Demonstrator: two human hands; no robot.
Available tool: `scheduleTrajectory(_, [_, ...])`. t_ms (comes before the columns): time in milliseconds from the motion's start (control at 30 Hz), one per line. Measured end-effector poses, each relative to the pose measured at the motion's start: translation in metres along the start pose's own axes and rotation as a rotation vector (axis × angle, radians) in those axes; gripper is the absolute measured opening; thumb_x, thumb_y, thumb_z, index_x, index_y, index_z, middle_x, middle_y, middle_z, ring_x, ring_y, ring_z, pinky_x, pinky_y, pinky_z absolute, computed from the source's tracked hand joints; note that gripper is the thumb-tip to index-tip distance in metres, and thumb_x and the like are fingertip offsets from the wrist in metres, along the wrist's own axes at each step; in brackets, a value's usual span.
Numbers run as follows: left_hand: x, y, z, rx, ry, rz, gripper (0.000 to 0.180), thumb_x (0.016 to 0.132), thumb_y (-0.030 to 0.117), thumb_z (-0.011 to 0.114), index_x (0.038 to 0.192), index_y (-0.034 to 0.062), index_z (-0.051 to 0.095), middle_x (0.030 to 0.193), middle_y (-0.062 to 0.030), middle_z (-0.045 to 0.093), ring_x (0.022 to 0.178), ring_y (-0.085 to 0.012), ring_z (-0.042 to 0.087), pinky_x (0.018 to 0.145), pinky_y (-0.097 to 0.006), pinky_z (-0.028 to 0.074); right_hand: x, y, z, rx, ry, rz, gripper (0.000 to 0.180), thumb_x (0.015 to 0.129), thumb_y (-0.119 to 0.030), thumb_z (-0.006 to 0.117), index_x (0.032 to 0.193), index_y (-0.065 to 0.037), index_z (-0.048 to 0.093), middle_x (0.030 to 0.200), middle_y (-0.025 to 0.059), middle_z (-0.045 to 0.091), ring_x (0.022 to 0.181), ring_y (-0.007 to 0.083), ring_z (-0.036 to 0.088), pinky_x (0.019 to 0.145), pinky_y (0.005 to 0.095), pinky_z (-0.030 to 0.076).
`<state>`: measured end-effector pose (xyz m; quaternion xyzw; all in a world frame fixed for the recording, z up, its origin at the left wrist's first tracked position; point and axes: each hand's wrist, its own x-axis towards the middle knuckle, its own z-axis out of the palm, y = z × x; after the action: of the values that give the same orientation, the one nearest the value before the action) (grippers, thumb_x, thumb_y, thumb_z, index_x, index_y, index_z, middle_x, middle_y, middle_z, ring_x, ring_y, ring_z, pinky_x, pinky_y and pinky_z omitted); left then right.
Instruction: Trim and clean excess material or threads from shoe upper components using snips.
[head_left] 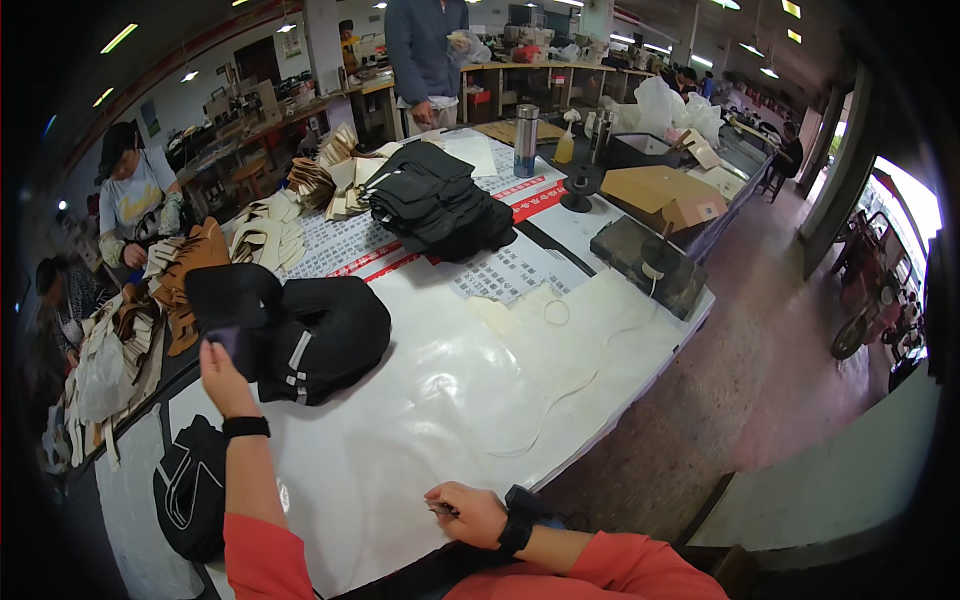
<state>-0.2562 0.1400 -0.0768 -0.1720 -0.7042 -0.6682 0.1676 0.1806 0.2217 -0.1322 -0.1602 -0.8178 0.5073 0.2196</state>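
My left hand (222,378) is at the left of the white-covered table, fingers closed on the edge of a black fabric piece (245,300). That piece lies against a bulky black fabric bundle (345,335) with pale grey stripes. My right hand (472,512) rests by the table's near edge, curled around a small metal tool (441,508) that looks like thread snips; the fist hides most of it. Left of my left forearm is another black fabric bundle (192,490) with white piping. Farther back sits a tall stack of black fabric pieces (430,200).
Cream and brown cut pieces (270,235) are heaped along the left. A steel flask (526,140), a spray bottle (565,145) and a cardboard box (665,195) stand at the back right. A loose pale strip (550,410) lies on the table. Several other people are around.
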Motion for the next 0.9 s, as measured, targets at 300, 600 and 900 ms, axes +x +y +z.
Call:
scheduleTrajectory(300, [-0.022, 0.103, -0.071, 0.359, -0.029, 0.374, 0.033, 0.106, 0.017, 0.048, 0.128, -0.0059, 0.058, 0.119, -0.016, 0.067, 0.106, -0.0231, 0.065, 0.094, -0.03, 0.048, 0.002, 0.002, -0.001, -0.03, -0.006, 0.002, 0.012, 0.09, -0.013, 0.064, 0.099, -0.006, 0.065, 0.1, 0.0099, 0.069, 0.079, 0.0279, 0.069, 0.068, 0.0356, 0.055])
scheduleTrajectory(600, [-0.249, 0.134, -0.085, 0.576, -1.079, 0.762, 0.029, 0.082, 0.008, 0.059, 0.108, 0.009, 0.071, 0.117, -0.0067, 0.071, 0.109, -0.0255, 0.066, 0.095, -0.046, 0.048, 0.018, -0.008, -0.031, 0.151, 0.269, 0.135, 0.013, 0.097, -0.013, 0.064, 0.099, -0.001, 0.07, 0.076, 0.0046, 0.062, 0.06, 0.007, 0.047, 0.055, 0.0252, 0.041])
scheduleTrajectory(900, [-0.324, 0.129, -0.085, 0.454, -1.15, 0.433, 0.035, 0.086, -0.005, 0.056, 0.117, 0.0088, 0.067, 0.13, -0.0075, 0.065, 0.125, -0.032, 0.056, 0.109, -0.05, 0.036, 0.047, 0.01, -0.128, -0.162, 0.264, 0.098, 0.012, 0.09, -0.013, 0.07, 0.088, -0.001, 0.068, 0.082, 0.005, 0.069, 0.073, 0.012, 0.06, 0.07, 0.0256, 0.048])
